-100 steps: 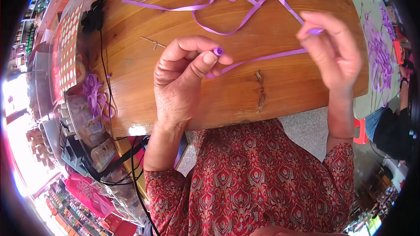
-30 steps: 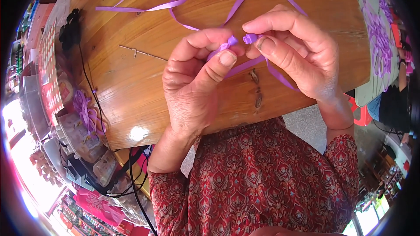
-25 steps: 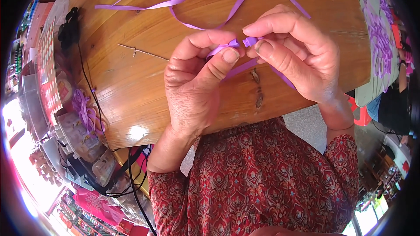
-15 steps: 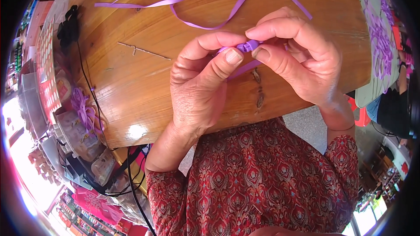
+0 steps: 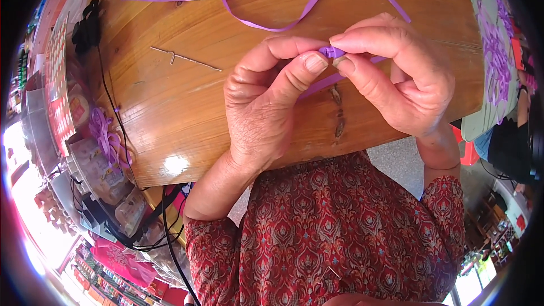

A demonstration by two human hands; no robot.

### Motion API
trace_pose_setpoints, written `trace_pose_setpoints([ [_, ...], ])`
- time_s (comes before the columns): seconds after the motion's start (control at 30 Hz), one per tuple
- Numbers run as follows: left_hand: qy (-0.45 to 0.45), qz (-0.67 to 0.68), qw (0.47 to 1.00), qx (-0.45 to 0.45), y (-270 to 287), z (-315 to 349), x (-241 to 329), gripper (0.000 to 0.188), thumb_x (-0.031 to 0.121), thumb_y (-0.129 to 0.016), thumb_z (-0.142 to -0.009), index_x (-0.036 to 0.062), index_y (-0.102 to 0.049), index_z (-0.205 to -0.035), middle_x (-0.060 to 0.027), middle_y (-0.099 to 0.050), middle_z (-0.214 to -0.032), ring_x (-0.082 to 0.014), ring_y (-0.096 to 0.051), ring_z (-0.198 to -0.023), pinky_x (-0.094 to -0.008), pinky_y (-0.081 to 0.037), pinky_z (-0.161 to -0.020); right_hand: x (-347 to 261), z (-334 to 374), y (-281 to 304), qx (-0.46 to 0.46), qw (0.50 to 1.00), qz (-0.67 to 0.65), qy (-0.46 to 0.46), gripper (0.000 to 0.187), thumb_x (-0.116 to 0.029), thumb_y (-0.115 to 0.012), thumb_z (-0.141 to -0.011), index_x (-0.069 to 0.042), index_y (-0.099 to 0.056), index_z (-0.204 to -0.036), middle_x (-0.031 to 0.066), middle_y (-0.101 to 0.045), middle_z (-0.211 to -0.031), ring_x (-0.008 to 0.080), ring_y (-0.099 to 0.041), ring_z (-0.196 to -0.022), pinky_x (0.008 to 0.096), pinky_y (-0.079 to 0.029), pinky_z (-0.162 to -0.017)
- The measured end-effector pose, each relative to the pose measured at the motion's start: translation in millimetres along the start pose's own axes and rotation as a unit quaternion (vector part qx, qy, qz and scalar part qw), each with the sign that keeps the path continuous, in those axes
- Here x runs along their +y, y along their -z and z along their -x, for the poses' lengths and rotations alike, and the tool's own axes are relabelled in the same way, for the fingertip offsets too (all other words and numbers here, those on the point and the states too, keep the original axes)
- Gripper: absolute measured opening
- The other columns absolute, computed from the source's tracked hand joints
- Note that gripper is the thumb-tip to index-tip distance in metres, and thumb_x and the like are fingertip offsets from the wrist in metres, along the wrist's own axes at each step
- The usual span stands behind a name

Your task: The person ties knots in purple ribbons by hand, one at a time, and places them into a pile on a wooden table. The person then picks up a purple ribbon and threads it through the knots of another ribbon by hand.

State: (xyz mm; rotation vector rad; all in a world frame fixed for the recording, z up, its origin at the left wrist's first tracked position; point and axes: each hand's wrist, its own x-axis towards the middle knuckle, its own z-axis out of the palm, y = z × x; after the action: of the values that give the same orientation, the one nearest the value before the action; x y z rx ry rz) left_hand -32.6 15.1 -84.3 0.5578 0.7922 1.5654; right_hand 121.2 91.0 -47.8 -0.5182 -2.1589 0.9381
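Observation:
My left hand (image 5: pixel 262 99) and my right hand (image 5: pixel 406 73) meet above the wooden table. Between them sits a small purple plastic buckle (image 5: pixel 331 52), pinched on its left by my left thumb and index finger. My right thumb and index finger grip its right end. A purple ribbon (image 5: pixel 323 84) passes below the fingers from one hand toward the other; how it joins the buckle is hidden. Farther off, loose purple ribbons (image 5: pixel 309 8) curl across the table. A thin bent metal wire (image 5: pixel 187 58) lies to the left of my left hand.
The wooden table (image 5: pixel 170 113) ends just before my body. Along its left side run a black cord (image 5: pixel 107 85), a bundle of purple ribbon (image 5: pixel 103 130) and boxes. At the right, more purple ribbons (image 5: pixel 496 62) hang over a pale surface, with a person beyond.
Both hands have shifted slightly right and up with the buckle. The buckle has turned a little between the fingertips, and both hands still pinch it.

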Motion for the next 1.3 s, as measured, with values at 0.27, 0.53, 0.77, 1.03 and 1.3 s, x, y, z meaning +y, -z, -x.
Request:
trace_pose_setpoints([
  [0.27,-0.036,-0.004,0.999,-0.030,1.4,0.0,2.6,0.014,-0.002,-0.062,-0.084,0.0002,-0.063,-0.098,-0.0047,-0.062,-0.093,-0.0107,-0.059,-0.087,-0.0237,-0.050,-0.080,0.5,-0.5,2.3,-0.002,1.000,-0.021,0.004,0.025,0.016,-0.061,-0.075,0.008,-0.060,-0.098,0.0158,-0.061,-0.091,0.0150,-0.059,-0.077,0.0221,-0.047,-0.066],
  [0.53,-0.030,-0.013,0.999,-0.020,0.8,0.6,5.3,0.015,-0.001,-0.063,-0.083,0.0003,-0.063,-0.098,-0.0033,-0.061,-0.094,-0.0099,-0.059,-0.087,-0.0232,-0.050,-0.080,-3.2,-3.4,3.0,-0.001,0.999,0.031,0.023,0.023,0.015,-0.063,-0.073,0.007,-0.061,-0.095,0.0157,-0.062,-0.086,0.0156,-0.059,-0.073,0.0232,-0.047,-0.063],
  [0.77,-0.077,-0.106,0.991,-0.037,5.0,-0.2,4.6,0.013,-0.003,-0.065,-0.081,0.0006,-0.065,-0.093,-0.0022,-0.059,-0.089,-0.0082,-0.058,-0.083,-0.0214,-0.048,-0.076,-5.7,-0.8,2.7,0.005,0.998,0.051,0.030,0.024,0.015,-0.064,-0.071,0.005,-0.063,-0.093,0.0147,-0.063,-0.084,0.0157,-0.060,-0.068,0.0232,-0.047,-0.057],
  [1.03,-0.085,-0.159,0.983,-0.038,3.4,3.7,9.1,0.014,-0.006,-0.065,-0.079,-0.0005,-0.063,-0.092,-0.0033,-0.057,-0.085,-0.0097,-0.054,-0.079,-0.0221,-0.044,-0.075,-4.7,1.0,3.4,-0.007,0.995,0.079,0.062,0.023,0.013,-0.066,-0.071,0.005,-0.063,-0.093,0.0147,-0.062,-0.083,0.0178,-0.061,-0.068,0.0246,-0.048,-0.056],
  [1.3,-0.124,-0.160,0.978,-0.048,0.8,8.2,7.1,0.014,-0.007,-0.068,-0.078,0.0009,-0.064,-0.090,-0.0024,-0.056,-0.082,-0.0080,-0.053,-0.074,-0.0200,-0.043,-0.066,-2.7,4.3,3.7,-0.002,0.997,0.030,0.067,0.024,0.012,-0.067,-0.070,0.003,-0.063,-0.092,0.0135,-0.063,-0.080,0.0123,-0.056,-0.059,0.0210,-0.041,-0.048],
])
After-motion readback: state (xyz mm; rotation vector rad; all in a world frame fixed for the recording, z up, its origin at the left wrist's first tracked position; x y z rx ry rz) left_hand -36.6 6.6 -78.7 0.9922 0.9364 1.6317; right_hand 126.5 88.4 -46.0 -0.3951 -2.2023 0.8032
